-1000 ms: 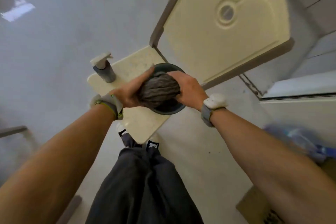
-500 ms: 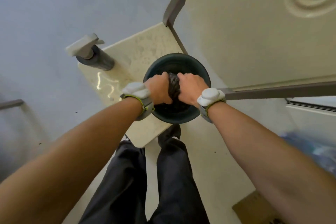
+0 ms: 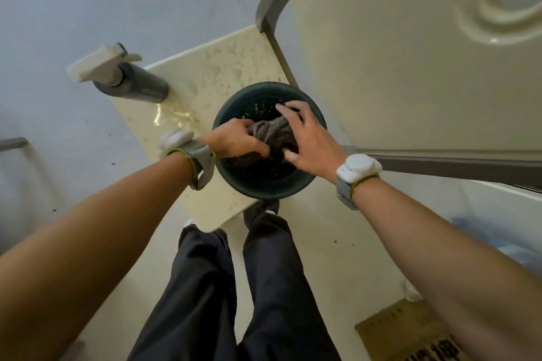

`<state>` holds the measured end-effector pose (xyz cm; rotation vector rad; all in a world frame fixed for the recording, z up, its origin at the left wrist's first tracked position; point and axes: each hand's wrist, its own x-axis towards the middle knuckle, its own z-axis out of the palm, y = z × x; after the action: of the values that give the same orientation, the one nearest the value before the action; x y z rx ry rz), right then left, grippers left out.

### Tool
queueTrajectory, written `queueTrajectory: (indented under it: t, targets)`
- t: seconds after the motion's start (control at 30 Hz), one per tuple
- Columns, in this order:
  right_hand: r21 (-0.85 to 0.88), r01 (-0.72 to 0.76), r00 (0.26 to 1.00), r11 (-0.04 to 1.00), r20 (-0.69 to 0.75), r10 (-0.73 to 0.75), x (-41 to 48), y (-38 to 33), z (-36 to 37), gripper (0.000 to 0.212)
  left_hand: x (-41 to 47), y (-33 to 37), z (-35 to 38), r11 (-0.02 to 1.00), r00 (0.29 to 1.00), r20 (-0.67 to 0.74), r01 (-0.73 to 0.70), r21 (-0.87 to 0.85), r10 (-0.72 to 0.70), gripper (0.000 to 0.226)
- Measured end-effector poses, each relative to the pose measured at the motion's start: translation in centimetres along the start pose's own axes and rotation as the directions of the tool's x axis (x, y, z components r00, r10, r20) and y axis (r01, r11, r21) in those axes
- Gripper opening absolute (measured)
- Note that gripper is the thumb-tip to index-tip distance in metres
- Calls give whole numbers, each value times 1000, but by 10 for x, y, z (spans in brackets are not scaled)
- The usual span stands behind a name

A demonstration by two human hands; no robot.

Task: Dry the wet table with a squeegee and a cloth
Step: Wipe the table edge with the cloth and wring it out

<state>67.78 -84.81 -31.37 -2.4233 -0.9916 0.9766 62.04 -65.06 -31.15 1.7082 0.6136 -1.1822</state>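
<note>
A bunched grey cloth (image 3: 271,133) sits over a dark green bowl (image 3: 234,182) on a small cream table (image 3: 205,91) beaded with water drops. My left hand (image 3: 234,141) grips the cloth's left side, fingers curled round it. My right hand (image 3: 308,141) lies over the cloth's right side with fingers spread and thumb against it. No squeegee is in view.
A grey spray bottle (image 3: 129,82) with a cream trigger stands at the small table's far left corner. A larger cream table (image 3: 381,67) with a round hole adjoins on the right. A cardboard piece (image 3: 404,334) lies on the floor at lower right, by my dark-trousered legs.
Both fists were wringing the cloth over the bowl. Now my right hand has loosened and spread its fingers, while the left still grips the cloth. The camera view came closer.
</note>
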Motion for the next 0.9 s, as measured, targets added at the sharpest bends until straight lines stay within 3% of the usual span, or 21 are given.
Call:
queueTrajectory:
  t: [0.07, 0.13, 0.23, 0.3, 0.37, 0.47, 0.6, 0.77, 0.9]
  targets:
    - [-123, 140, 988, 982, -42, -146, -11, 2, 1, 105, -8, -2, -8, 949, 973, 230, 72, -306, 1, 52]
    - [-214, 184, 978, 959, -61, -201, -10, 2, 4, 115, -13, 1, -10, 887, 908, 411, 127, -445, 76, 51]
    - [-241, 167, 970, 956, -134, -203, 3, 1, 7, 104, -17, 13, -8, 857, 851, 518, 203, -473, 84, 54]
    - [-288, 154, 974, 945, -116, -194, 11, 1, 4, 90, -18, 20, -8, 872, 860, 508, 206, -445, 56, 49]
    - [-350, 156, 978, 923, -77, -195, 15, 2, 2, 77, -12, 22, -8, 932, 890, 456, 150, -329, 18, 49]
    - [-408, 132, 991, 903, 52, -121, 20, -6, 1, 63, 1, 21, -3, 997, 947, 314, 62, 40, -72, 65]
    - [-421, 64, 988, 905, 151, 0, 26, -22, 3, 40, 8, 17, 15, 885, 1000, 18, -19, 465, 12, 66]
    - [-346, -102, 977, 932, 142, 160, 34, -26, 14, 21, 12, -1, 32, 793, 932, -216, -110, 600, 292, 50]
    - [-154, -284, 901, 946, 295, 319, 41, -25, 22, 19, 13, -16, 28, 594, 837, -172, -209, 777, 519, 40]
